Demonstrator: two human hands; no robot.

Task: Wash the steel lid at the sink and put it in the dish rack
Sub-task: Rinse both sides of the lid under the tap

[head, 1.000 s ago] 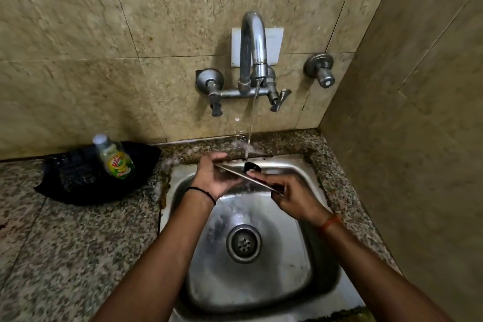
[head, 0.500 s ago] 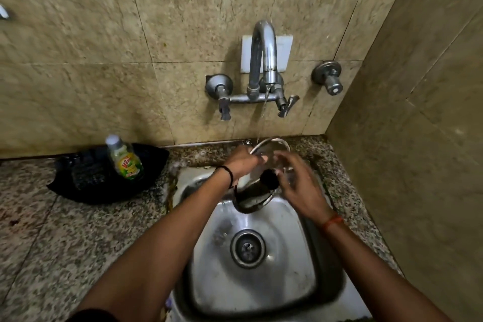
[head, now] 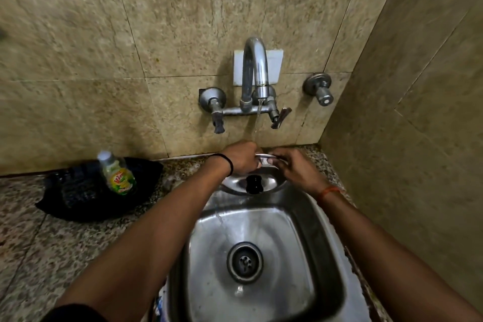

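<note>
At the sink's [head: 324, 219] back edge, the left hand [head: 241, 158] and right hand [head: 295, 167] each close a grip on the far rim of the steel lid [head: 271, 183], which tilts knob-side toward the person under the tap's [head: 254, 73] stream, both hands equally near; no dish rack is visible.
</note>
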